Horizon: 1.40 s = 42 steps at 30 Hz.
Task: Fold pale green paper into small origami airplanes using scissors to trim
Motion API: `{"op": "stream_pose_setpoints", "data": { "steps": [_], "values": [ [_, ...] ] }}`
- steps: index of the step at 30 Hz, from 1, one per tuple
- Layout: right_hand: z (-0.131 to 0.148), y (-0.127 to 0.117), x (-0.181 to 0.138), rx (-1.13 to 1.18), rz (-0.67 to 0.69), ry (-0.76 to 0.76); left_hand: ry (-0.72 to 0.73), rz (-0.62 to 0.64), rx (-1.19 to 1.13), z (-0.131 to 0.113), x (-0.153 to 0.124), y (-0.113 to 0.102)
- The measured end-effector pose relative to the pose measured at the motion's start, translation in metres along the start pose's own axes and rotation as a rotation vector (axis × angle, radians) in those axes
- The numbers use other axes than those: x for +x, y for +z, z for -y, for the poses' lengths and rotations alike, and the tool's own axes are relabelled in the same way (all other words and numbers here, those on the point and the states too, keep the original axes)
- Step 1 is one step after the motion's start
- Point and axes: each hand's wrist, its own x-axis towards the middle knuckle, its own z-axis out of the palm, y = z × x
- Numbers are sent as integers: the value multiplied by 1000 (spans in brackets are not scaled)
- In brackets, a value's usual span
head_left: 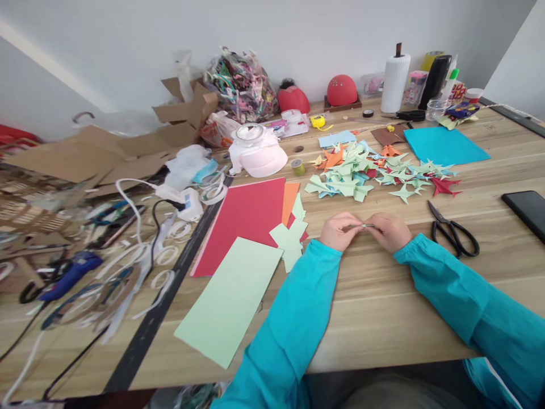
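My left hand (339,230) and my right hand (390,232) rest close together on the wooden table (383,301), both pinched on a small folded piece of pale paper (363,226) held between them. Both arms wear teal sleeves. Just beyond the hands lies a heap of folded paper shapes (366,170) in green, orange, blue and red. Black scissors (453,232) lie to the right of my right hand. To the left sit small green paper squares (290,238), a pale green sheet (230,298) and a red sheet (244,218).
A black phone (528,210) lies at the right edge, a blue sheet (443,145) behind it. A white lidded jar (256,150), paper towel roll (395,82) and red domes (342,90) stand at the back. Cardboard, tape rings, cables and a glue gun (70,272) crowd the left.
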Motion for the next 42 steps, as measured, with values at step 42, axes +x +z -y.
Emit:
{"op": "stream_pose_setpoints", "data": {
  "steps": [42],
  "values": [
    [2,-4,1,324,-23,234,7,0,37,-5,1,-1]
  ]
}}
